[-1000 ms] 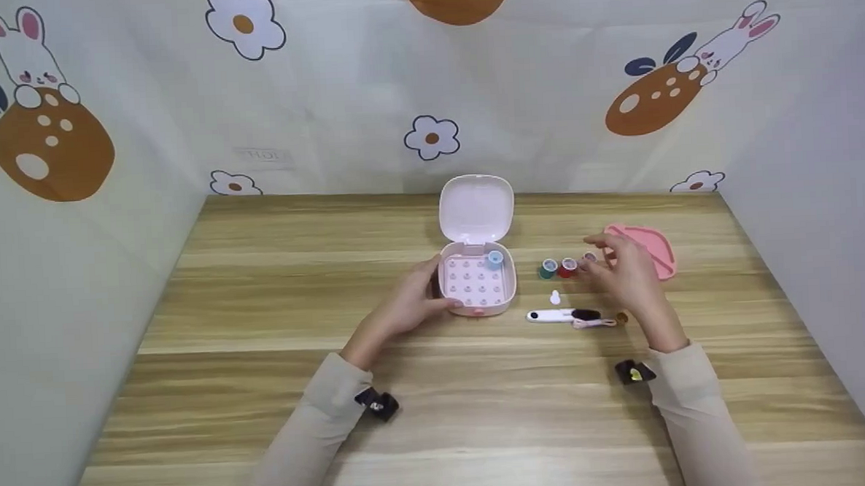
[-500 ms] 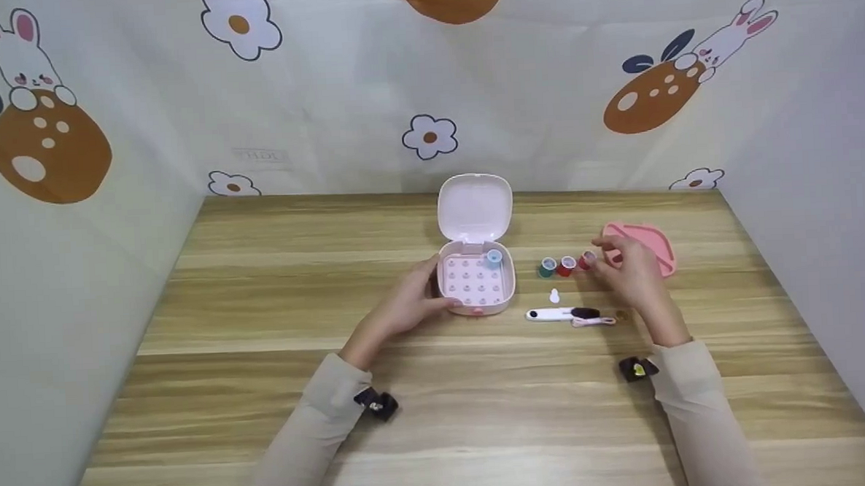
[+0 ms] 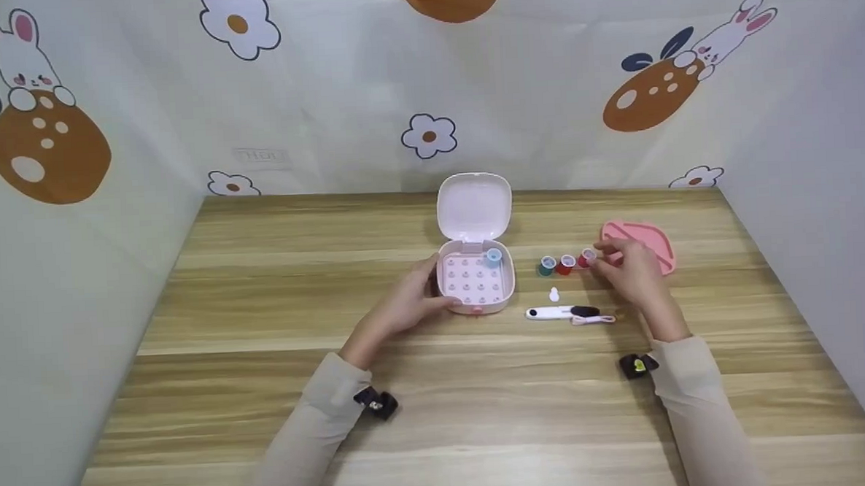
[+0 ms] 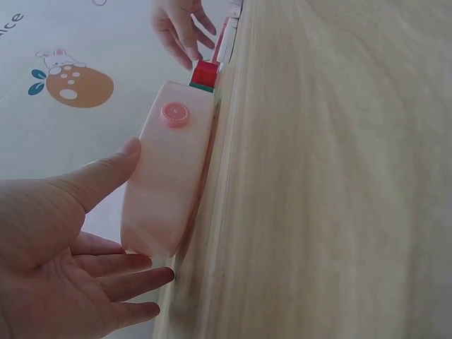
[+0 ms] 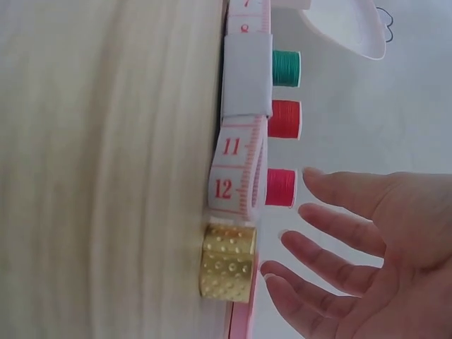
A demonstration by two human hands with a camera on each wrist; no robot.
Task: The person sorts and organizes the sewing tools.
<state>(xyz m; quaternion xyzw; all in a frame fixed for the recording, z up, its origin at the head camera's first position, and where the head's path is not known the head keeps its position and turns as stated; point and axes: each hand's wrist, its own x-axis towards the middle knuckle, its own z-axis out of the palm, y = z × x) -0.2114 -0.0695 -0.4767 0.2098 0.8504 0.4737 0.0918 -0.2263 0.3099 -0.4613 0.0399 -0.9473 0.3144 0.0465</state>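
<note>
Leftmost, the left hand (image 3: pixel 406 306) is resting against the left wall of the pink box (image 3: pixel 476 285), which is standing near the middle of the bench (image 3: pixel 259 294). The left wrist view is showing this hand's grip spread: the thumb is lying along the box's side and the straight fingers (image 4: pixel 134 282) are reaching under its near corner, none curling round it. The box's lid (image 3: pixel 474 206) is standing open behind the pegged tray, and a light blue spool (image 3: pixel 493 256) is sitting in the tray's far right corner.

Just right of the box, three thread spools are standing in a row on the bench: a green spool (image 3: pixel 547 266), a red spool (image 3: pixel 566 264) and a pink spool (image 3: pixel 587 257). Nearer the person, a small white piece (image 3: pixel 554 295) and a white thread snip (image 3: pixel 561 312) are lying close together.

Further right, the right hand (image 3: pixel 627 271) is hovering just beside the pink spool, apart from it in the right wrist view. Its grip is spread, the fingers (image 5: pixel 332 240) straight and holding nothing. That view is also showing a folded tape measure (image 5: pixel 240 152) and a gold thimble (image 5: pixel 227 263) beneath the hand. A pink tray (image 3: pixel 648 241) is lying behind the hand.
</note>
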